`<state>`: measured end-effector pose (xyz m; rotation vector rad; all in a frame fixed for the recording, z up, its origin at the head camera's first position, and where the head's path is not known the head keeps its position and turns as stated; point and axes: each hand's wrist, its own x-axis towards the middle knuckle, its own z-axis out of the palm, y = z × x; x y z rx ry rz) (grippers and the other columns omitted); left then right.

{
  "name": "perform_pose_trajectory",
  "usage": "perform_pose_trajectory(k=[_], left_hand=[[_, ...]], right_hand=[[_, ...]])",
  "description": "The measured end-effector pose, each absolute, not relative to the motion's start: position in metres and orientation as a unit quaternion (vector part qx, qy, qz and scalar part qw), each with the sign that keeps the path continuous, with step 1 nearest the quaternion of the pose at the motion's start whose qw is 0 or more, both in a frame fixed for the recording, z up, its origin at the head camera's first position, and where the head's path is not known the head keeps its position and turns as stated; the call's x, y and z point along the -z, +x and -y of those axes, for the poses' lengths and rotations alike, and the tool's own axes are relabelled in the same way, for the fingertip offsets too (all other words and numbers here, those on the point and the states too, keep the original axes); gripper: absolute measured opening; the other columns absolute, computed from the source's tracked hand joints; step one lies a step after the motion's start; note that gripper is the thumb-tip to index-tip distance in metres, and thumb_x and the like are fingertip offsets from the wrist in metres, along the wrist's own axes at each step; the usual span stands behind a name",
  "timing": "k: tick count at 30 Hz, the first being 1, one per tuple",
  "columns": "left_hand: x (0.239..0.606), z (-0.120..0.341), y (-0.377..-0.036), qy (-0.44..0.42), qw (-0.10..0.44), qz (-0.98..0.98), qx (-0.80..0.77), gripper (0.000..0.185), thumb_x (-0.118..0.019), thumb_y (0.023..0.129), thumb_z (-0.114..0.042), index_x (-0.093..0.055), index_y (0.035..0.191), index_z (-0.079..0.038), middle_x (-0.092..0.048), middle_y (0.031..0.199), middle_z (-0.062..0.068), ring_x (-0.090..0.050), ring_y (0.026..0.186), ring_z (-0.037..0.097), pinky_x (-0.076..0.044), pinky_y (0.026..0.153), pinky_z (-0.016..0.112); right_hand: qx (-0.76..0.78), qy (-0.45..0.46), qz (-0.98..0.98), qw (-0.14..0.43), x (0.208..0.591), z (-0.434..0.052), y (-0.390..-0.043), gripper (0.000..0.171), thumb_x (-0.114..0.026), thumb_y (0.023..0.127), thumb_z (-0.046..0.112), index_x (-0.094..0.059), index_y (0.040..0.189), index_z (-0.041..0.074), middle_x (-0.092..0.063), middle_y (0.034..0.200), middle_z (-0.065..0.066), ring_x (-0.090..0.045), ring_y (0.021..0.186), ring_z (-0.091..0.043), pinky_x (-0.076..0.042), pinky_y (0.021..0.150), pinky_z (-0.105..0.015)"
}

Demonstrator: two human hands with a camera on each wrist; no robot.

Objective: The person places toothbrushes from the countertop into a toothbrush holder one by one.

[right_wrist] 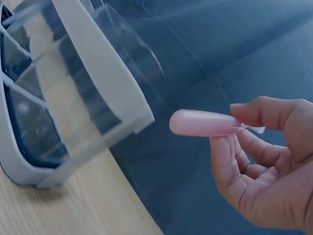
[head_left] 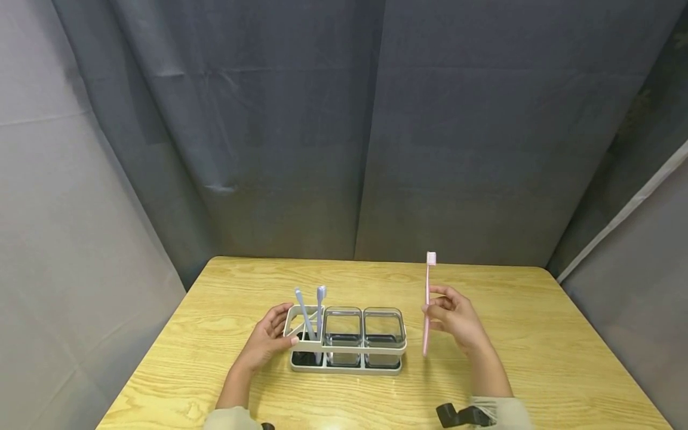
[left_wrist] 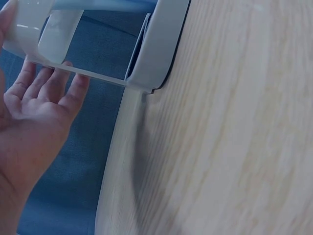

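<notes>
Counting three toothbrushes [head_left: 427,304], two cups [head_left: 342,334].

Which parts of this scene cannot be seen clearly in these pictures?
- Bottom of the two blue brushes: head view, hidden inside the holder.
- Pink brush: right wrist view shows only its handle end; the right hand covers the rest.
- Holder: left wrist view, cut off by the top edge.
- Left hand fingertips: head view, behind the holder's end.
- Contents of the clear cups: head view, too small.
</notes>
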<state>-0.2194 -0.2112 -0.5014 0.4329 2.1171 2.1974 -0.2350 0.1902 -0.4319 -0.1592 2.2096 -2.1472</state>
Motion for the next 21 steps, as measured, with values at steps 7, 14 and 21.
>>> perform_pose_trajectory(k=[7,14,21], left_hand=[[0.500,0.211,-0.220,0.140,0.032,-0.687,-0.712,0.072,-0.072,0.076,0.006,-0.035,0.137,0.000,-0.039,0.139,0.021,-0.034,0.129,0.033,-0.033,0.102,0.032],[0.499,0.210,-0.220,0.136,0.024,-0.693,-0.708,0.071,-0.072,0.075,0.005,-0.036,0.137,-0.001,-0.040,0.138,0.020,-0.034,0.129,0.033,-0.031,0.103,0.033],[0.498,0.211,-0.220,0.137,0.028,-0.693,-0.707,0.072,-0.072,0.076,0.005,-0.035,0.138,0.000,-0.039,0.140,0.020,-0.033,0.130,0.032,-0.030,0.104,0.035]], right_hand=[[0.709,-0.073,-0.702,-0.006,0.421,-0.176,-0.232,0.035,-0.059,0.084,-0.006,-0.046,0.117,-0.008,-0.054,0.089,-0.012,-0.056,0.076,-0.015,-0.054,0.068,-0.032],[0.708,-0.107,-0.698,-0.015,0.414,-0.160,-0.229,0.029,-0.060,0.084,-0.006,-0.048,0.110,-0.009,-0.052,0.090,-0.017,-0.055,0.076,-0.015,-0.053,0.066,-0.029],[0.707,-0.139,-0.694,-0.016,0.408,-0.149,-0.227,0.027,-0.060,0.086,-0.003,-0.047,0.107,-0.013,-0.050,0.089,-0.015,-0.054,0.076,-0.016,-0.053,0.066,-0.028]])
